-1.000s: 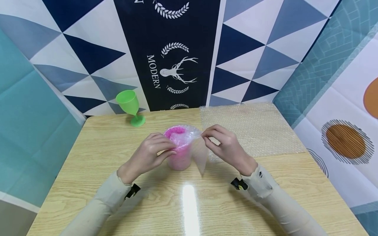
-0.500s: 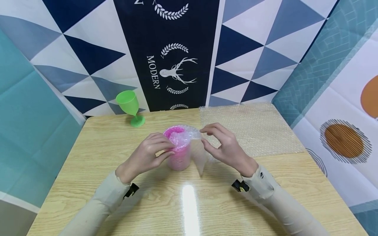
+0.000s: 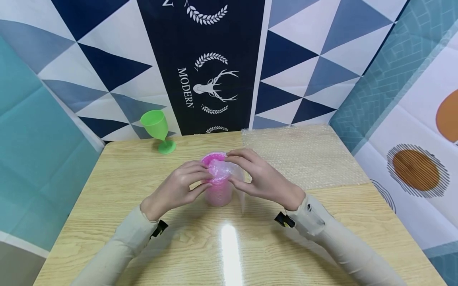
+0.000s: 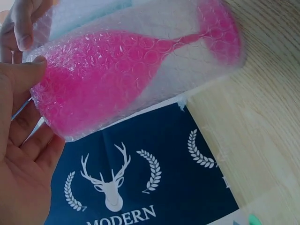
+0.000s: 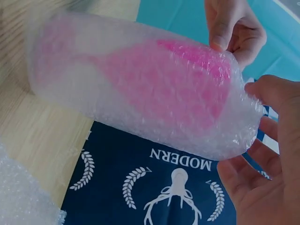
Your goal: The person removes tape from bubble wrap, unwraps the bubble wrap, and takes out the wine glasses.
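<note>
A pink goblet (image 4: pixel 108 70) stands upright on the table, wrapped round in clear bubble wrap (image 5: pixel 211 143); its stem and foot show through the layers in both wrist views. My left hand (image 3: pixel 182 180) grips the wrapped goblet's top edge from the left, thumb on the outside and fingers across the rim. From the right, my right hand (image 3: pixel 262 176) holds the loose upper edge of the wrap between thumb and fingers, beside the rim. Part of the wrap bunches over the goblet's mouth, and a corner of it hangs down at the right side.
Behind and left, a green goblet (image 3: pixel 156 124) stands near the back edge of the wooden table (image 3: pixel 118 178). A flat sheet of bubble wrap (image 3: pixel 304 157) covers the back right. Patterned cloth walls (image 3: pixel 222 59) rise at the back and sides.
My right hand pinched the stretched wrap end, loosened its fingers, then moved left to the goblet's rim, folding the wrap inward. My left hand has stayed at the rim.
</note>
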Motion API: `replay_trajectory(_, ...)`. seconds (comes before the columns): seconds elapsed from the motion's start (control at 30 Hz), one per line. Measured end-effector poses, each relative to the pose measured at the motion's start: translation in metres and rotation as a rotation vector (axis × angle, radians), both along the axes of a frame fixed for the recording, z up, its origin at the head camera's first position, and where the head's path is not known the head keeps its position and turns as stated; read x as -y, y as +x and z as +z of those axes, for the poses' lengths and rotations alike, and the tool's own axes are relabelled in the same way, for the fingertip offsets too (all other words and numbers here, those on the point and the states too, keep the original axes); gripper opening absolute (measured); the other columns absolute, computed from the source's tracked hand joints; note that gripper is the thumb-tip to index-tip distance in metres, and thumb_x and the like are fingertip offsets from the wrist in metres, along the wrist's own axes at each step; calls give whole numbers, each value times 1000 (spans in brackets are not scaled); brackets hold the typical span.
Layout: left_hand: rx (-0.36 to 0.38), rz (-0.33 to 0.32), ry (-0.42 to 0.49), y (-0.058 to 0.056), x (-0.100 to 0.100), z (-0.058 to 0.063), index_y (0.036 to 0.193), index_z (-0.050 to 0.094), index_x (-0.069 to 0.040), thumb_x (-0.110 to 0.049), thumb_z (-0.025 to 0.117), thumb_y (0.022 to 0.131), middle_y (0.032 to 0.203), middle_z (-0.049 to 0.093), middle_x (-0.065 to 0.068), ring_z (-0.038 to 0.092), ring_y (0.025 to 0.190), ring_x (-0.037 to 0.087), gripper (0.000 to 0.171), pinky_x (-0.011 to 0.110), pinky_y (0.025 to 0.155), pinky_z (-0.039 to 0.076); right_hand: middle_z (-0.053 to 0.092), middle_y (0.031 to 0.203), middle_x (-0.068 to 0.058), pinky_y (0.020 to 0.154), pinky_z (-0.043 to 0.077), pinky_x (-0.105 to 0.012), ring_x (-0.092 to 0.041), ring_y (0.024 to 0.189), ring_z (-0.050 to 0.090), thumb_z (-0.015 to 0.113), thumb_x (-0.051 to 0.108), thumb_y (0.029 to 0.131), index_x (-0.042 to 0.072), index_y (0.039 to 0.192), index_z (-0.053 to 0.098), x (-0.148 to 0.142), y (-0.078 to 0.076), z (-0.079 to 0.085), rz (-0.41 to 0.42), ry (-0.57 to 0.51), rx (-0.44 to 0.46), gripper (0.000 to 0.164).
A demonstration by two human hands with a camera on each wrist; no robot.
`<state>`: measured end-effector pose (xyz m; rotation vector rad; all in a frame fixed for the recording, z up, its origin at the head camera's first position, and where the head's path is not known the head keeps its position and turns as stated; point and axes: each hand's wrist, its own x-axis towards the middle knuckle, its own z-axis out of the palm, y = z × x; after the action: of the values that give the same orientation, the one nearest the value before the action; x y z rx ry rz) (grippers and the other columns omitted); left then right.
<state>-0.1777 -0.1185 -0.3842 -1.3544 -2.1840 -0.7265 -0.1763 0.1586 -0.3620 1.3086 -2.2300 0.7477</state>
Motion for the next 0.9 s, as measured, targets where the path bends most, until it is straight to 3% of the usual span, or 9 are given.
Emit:
replay_trajectory(0.13, -12, 2, 8, -1, 2, -1, 104, 78, -4, -9, 84, 84, 105, 77, 8, 68, 112, 30, 22, 40, 106, 55, 66, 126, -12, 106, 53, -30, -24, 119, 63, 77, 17, 92, 1, 126, 67, 2, 0, 1, -12, 5, -28, 39)
replay_trajectory(0.33, -21, 55, 0, 1, 2, 2, 110, 77, -5, -13, 84, 85, 110, 76, 8, 66, 114, 28, 27, 38, 107, 54, 69, 119, -12, 100, 57, -31, -24, 113, 65, 80, 15, 89, 0, 119, 70, 4, -2, 1, -32, -22, -57, 35)
replay_trajectory(0.67, -108, 106, 19, 8, -11, 4, 110, 76, -6, -16, 88, 83, 107, 76, 5, 70, 103, 22, 31, 37, 95, 58, 70, 114, -12, 97, 59, -34, -25, 109, 66, 84, 10, 84, -1, 115, 71, 12, -4, -1, -27, -65, -85, 35)
replay_trajectory(0.9, -108, 151, 5, 11, -13, 2, 106, 76, -6, -16, 88, 82, 101, 78, 5, 73, 95, 20, 28, 35, 89, 60, 69, 115, -13, 97, 58, -31, -24, 110, 66, 82, 11, 87, -1, 116, 72, 12, -3, -2, -35, -53, -68, 33)
